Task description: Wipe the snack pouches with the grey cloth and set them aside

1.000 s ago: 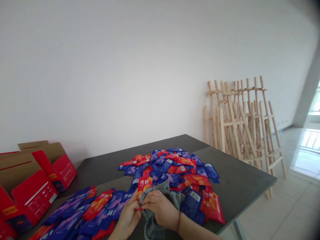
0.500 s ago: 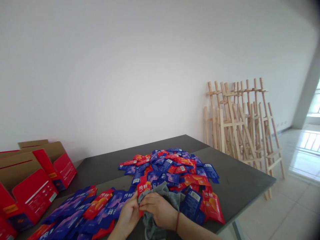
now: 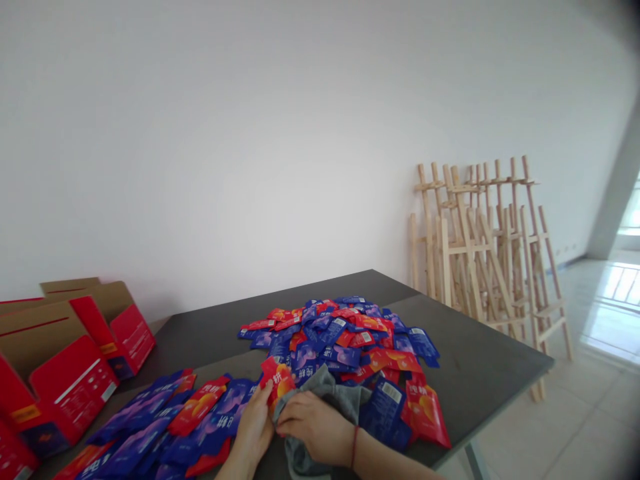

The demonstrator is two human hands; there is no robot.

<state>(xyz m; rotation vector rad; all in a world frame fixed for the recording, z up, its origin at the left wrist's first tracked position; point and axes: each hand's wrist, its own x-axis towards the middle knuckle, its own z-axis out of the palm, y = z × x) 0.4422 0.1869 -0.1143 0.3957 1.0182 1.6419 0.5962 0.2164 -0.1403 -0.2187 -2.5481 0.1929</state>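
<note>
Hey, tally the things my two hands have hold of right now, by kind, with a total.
red packet, at the left hand: 1
grey cloth, under the right hand: 1
Total: 2

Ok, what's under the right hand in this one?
A grey cloth lies bunched under the right hand, on the dark table. The left hand holds a red sachet against it. Anything beneath the cloth is covered.

looks like a makeshift packing room in a bare, plain space: heaps of red and blue sachets (image 3: pixel 345 333) on a dark table (image 3: pixel 480 360), red cartons (image 3: pixel 65 380) alongside, wooden easels (image 3: pixel 490 247) stacked against a white wall (image 3: pixel 250 147), tiled floor (image 3: pixel 590 407).
</note>
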